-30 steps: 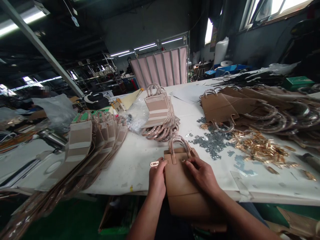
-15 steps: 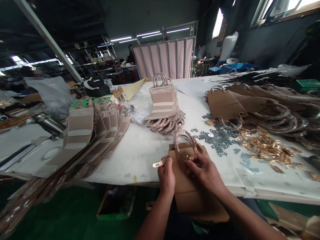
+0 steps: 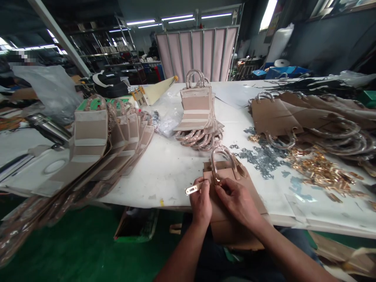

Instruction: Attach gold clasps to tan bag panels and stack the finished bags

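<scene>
A brown handbag panel [image 3: 226,219] with a plastic-wrapped handle [image 3: 216,156] lies over the table's front edge, partly on my lap. My left hand [image 3: 201,201] is closed on a strap tab with a gold metal plate [image 3: 192,189] at its end, at the panel's left edge. My right hand [image 3: 236,196] pinches a small gold fitting [image 3: 217,181] against the panel, just by the foot of the handle. Its exact shape is mostly hidden by the fingers.
Gold hardware [image 3: 326,168] and grey metal plates [image 3: 264,158] lie loose to the right, before stacked brown panels [image 3: 273,117]. Beige bag pieces stand in a middle stack [image 3: 196,103] and a left stack [image 3: 91,129]. A steel flask [image 3: 48,127] lies far left.
My right hand has brought the gold fitting from above the panel down to its surface near the handle foot. My left hand keeps hold of the tab. The whole view has shifted slightly.
</scene>
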A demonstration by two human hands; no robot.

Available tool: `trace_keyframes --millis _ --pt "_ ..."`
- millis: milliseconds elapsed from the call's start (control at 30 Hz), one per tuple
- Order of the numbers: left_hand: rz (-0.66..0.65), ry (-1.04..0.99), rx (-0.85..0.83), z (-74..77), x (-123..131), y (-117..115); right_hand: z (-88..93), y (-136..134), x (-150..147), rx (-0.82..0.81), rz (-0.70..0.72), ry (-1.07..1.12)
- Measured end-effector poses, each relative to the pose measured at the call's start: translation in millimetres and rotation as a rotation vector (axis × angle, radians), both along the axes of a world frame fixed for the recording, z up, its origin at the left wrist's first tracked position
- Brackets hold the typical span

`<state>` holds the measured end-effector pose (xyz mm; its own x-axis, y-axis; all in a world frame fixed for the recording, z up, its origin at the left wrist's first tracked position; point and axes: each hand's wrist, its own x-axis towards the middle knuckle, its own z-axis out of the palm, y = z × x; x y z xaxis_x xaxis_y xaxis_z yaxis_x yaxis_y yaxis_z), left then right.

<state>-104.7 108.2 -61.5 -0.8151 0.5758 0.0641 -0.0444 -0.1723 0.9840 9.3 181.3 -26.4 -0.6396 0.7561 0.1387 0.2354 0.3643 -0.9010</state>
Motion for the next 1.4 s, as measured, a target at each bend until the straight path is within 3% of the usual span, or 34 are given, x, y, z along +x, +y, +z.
trace_keyframes --millis 333,600,733,867,1133,1400 --pt "-0.043 0.059 0.018 -8.1 1 -4 -4.2 -2 -12 0.068 -0.026 -0.035" --pt "-0.043 -0.032 0.015 -5.9 -1 -3 3.3 -3 -12 0.024 -0.066 -0.014" --pt "-0.030 -0.029 0.037 -3.2 0 -1 9.4 0 -12 0.074 0.015 -0.002" --pt "-0.013 0.005 0.018 -1.8 0 0 14.8 7 -14 0.116 0.076 -0.069" --pt "-0.028 0.153 -0.043 -7.0 1 -2 13.2 12 -19 0.153 0.057 -0.188" --pt "-0.017 0.270 -0.052 -4.5 2 -4 6.1 13 -20 0.090 0.035 -0.095"
